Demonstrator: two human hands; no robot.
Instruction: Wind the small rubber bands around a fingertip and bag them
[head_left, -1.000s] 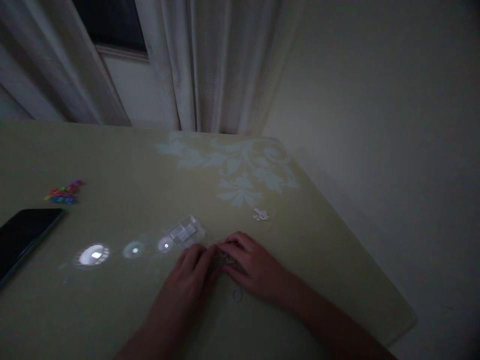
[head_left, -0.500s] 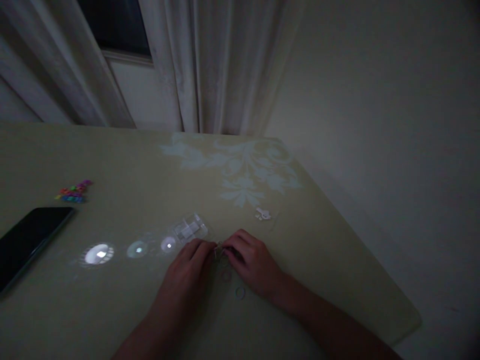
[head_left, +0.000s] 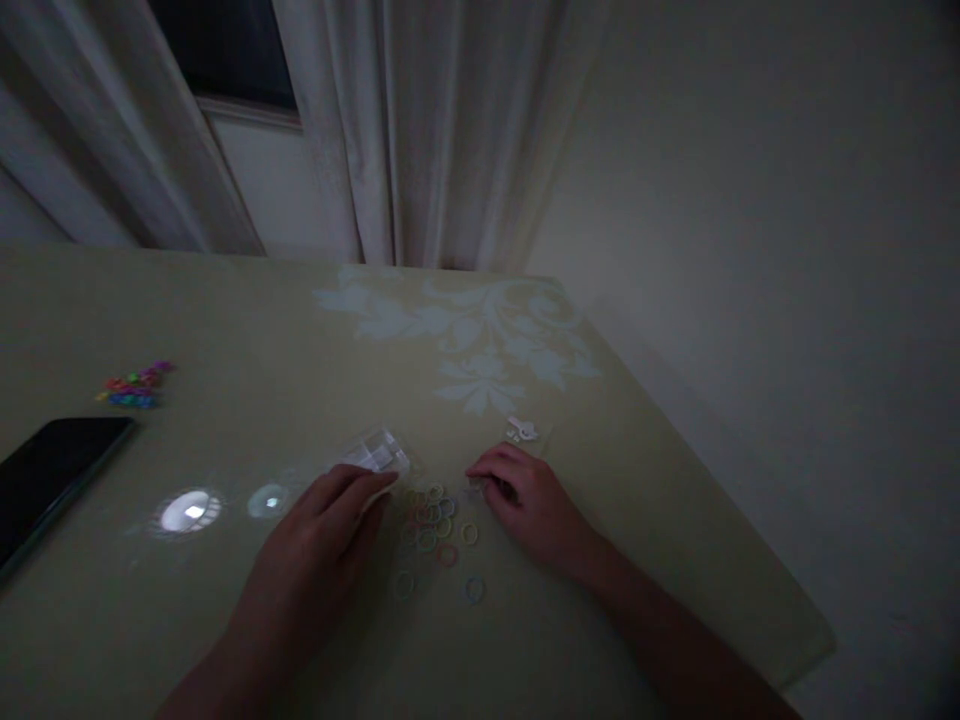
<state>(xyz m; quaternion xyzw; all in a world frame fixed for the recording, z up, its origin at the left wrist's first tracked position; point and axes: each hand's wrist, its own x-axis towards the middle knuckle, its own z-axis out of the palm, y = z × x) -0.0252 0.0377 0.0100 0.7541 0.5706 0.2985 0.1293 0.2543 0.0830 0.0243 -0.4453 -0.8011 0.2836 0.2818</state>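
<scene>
Several small rubber rings (head_left: 427,541) in pale colours lie loosely on the table between my hands. My left hand (head_left: 319,530) is just left of them, its fingers drawn together; whatever they hold is too dark to make out. Partly behind its fingertips sits a clear plastic compartment box (head_left: 381,455). On the other side of the rings, my right hand (head_left: 529,500) is closed in a pinch, with something small and pale at its fingertips that I cannot name. Just beyond that hand lies a small white plastic piece (head_left: 523,429) with tiny bits beside it.
A dark phone (head_left: 64,480) lies at the left edge of view. Beyond it is a heap of small bright-coloured pieces (head_left: 136,387). Lamp reflections show on the table (head_left: 247,620). Curtains (head_left: 420,130) and a wall border the table's far and right sides.
My hands were together over the rings and have moved apart, left hand to the left, right hand to the right. More rings now show between them.
</scene>
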